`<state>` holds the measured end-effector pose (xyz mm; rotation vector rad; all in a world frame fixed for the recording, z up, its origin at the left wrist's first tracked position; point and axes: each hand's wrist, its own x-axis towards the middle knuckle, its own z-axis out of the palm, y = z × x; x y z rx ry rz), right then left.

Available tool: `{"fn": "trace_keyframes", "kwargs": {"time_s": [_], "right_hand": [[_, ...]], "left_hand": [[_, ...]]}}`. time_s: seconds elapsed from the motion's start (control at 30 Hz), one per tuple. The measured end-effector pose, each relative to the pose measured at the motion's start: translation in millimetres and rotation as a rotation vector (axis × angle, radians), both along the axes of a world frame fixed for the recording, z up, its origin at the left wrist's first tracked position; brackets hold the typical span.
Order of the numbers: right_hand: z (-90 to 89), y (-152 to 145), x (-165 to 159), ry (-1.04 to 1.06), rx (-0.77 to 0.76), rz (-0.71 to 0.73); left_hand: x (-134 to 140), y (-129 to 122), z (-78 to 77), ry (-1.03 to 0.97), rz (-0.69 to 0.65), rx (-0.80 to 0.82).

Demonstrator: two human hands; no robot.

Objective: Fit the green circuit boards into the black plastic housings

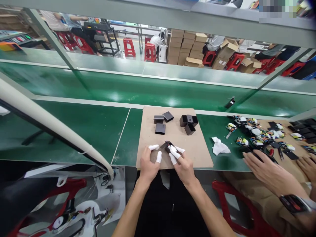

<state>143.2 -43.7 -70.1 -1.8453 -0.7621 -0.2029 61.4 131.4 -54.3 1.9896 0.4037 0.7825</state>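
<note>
My right hand [184, 163], with white finger cots on its fingertips, grips a small black plastic housing [168, 146] just above the cardboard sheet. Something white and a bit of red show inside the housing, and a flat dark flap sticks out on its left side. Beside it is my left hand [150, 163], also in white finger cots, its thumb and forefinger apart with nothing between them. Farther up the cardboard [172, 161] lie several black cases [160, 128] on the left. A cluster of open black boxes [189, 128] stands on the right.
A crumpled white tissue [219, 146] lies right of the cardboard. Beyond it are several circuit assemblies [256, 132] and a co-worker's hands [268, 169]. A thick pale hose [56, 120] slants across the left. A metal shelf beam [158, 14] crosses overhead.
</note>
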Motion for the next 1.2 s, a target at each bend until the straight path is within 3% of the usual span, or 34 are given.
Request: {"fn": "trace_keyframes", "kwargs": {"time_s": [0.17, 0.37, 0.73, 0.9, 1.2], "right_hand": [[6.2, 5, -1, 0.274, 0.155, -0.009], [27.1, 5, 4, 0.762, 0.561, -0.101], [87.6, -4, -1, 1.418, 1.141, -0.092], [103.3, 1, -7, 1.523, 1.15, -0.06], [104.7, 3, -16, 1.504, 1.136, 0.039]], "left_hand": [[0, 0, 1.4, -0.003, -0.002, 0.021], [0, 2, 1.0, -0.009, -0.014, 0.046], [2, 3, -2.2, 0.002, -0.027, 0.044], [1, 1, 0.5, 0.009, -0.026, 0.052], [-1, 0, 4.9, 0.024, -0.047, 0.042]]}}
